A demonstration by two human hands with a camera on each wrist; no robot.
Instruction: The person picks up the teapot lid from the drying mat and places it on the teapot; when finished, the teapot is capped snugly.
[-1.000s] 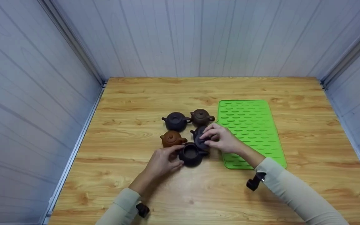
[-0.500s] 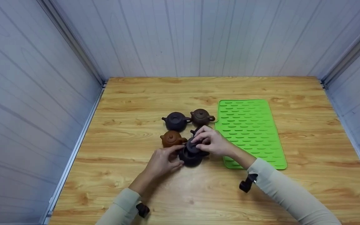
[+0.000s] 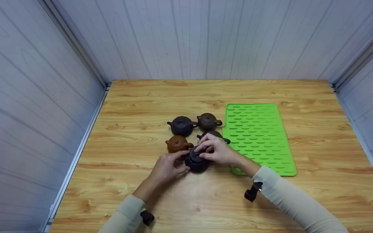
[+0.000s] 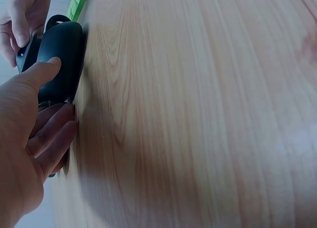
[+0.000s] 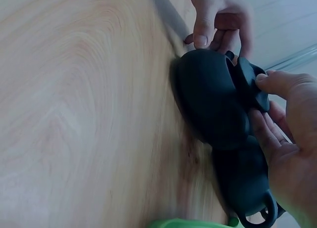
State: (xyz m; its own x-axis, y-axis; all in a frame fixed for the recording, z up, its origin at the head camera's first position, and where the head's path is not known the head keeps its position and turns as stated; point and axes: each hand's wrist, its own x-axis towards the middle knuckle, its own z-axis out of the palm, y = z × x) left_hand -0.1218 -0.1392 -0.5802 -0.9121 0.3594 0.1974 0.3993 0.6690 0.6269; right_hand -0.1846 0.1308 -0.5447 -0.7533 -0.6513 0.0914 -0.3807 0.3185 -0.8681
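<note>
A black clay teapot [image 3: 197, 168] stands on the table, its body held between the thumb and fingers of my left hand [image 3: 168, 169]. Over its mouth, my right hand [image 3: 219, 151] pinches the round black lid [image 3: 195, 156]. From the right wrist view, the lid [image 5: 249, 79] is slightly tilted, with a gap to the teapot's rim on one side. My left thumb lies against the teapot's side [image 4: 62, 84] in the left wrist view. Right behind, a second dark teapot [image 3: 217, 133] is partly hidden by my right hand. An orange-brown teapot [image 3: 176, 144] stands close to my left fingertips.
Farther back are another black teapot [image 3: 181, 127] and a dark brown teapot [image 3: 207, 122], both with lids on. A green ridged mat [image 3: 257, 139] lies to the right on the wooden table [image 3: 134, 106]. Pale panels [image 3: 189, 38] enclose the table's back and sides.
My right hand has carried the lid left and toward me, from beside the second dark teapot onto the mouth of the front one, which was uncovered. My left hand has stayed put.
</note>
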